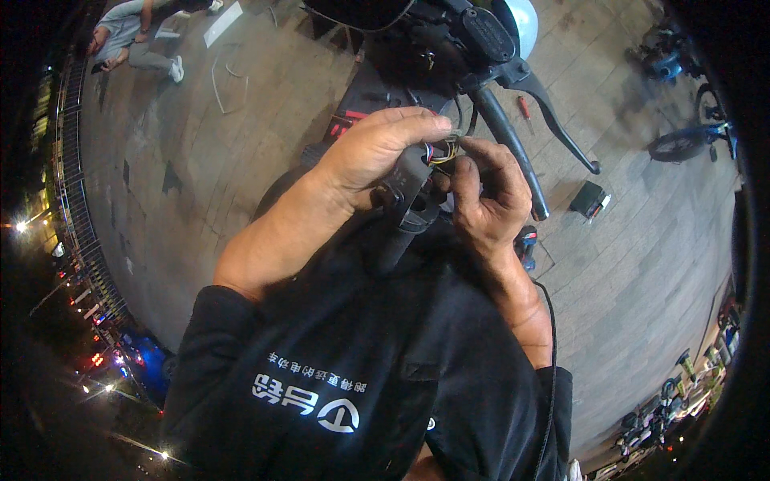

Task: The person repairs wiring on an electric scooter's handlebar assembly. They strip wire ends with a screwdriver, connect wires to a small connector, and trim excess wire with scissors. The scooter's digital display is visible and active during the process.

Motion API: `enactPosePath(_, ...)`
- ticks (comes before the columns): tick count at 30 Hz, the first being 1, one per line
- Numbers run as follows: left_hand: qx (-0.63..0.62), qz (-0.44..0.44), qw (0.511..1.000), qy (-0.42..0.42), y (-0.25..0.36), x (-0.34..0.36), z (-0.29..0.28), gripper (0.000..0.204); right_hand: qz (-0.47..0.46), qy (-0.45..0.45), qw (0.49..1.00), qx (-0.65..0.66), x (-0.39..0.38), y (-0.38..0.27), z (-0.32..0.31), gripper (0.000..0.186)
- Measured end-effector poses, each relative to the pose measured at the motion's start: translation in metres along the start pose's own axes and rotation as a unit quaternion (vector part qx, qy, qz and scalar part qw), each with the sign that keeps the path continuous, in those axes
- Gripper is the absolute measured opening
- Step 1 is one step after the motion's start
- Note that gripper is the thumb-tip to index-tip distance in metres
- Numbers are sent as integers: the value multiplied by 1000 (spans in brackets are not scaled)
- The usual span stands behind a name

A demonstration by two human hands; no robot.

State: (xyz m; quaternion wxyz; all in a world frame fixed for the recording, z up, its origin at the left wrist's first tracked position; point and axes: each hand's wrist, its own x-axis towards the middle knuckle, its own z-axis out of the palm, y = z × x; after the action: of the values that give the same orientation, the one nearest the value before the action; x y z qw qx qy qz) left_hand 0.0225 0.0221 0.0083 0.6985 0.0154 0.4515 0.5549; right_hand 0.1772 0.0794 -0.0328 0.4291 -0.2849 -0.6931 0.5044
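My left hand [369, 152] is closed around a black plastic handlebar switch housing [412, 178], its thumb and fingers reaching over the top. Thin coloured wires [441, 154], some yellow and one whitish, come out of the housing. Fingertips of my right hand [493, 200] pinch these wires just right of the housing; the exact point of contact is partly hidden. A black handlebar grip [391, 250] shows below the housing, close to my dark shirt. Beyond my hands stand a brake lever [553, 116] and a dark handlebar tube [509, 152].
On the paving to the right lie a red-handled screwdriver [524, 109], a small dark box [590, 200] and a cordless power tool [525, 244]. A blue bicycle [690, 140] stands farther right. At the far left, a person [132, 40] is near a fence [68, 168].
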Motion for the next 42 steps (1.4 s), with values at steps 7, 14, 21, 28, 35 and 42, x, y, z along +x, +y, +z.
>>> enactPosePath(7, 13, 11, 999, -45, -2, 7, -5, 22, 76, 6, 997, 23, -5, -1, 2, 16)
enactPosePath(14, 12, -4, 999, -45, -1, 9, -6, 28, 110, 11, 993, 41, -7, -4, 3, 16)
enactPosePath(21, 0, -23, 999, -32, -2, 6, -8, 28, 21, -17, 1000, -2, -12, -4, -7, 19)
enactPosePath(28, -70, -45, 995, -59, -3, 7, -18, 30, 119, -22, 987, 107, -42, 2, -11, 25)
enactPosePath(35, -58, -48, 997, -33, -4, 5, -19, 30, 360, -61, 925, 103, -66, 36, -14, 26)
enactPosePath(42, -74, -5, 996, -42, -2, 5, -23, 28, 429, -21, 903, 17, -79, 152, -9, 29)
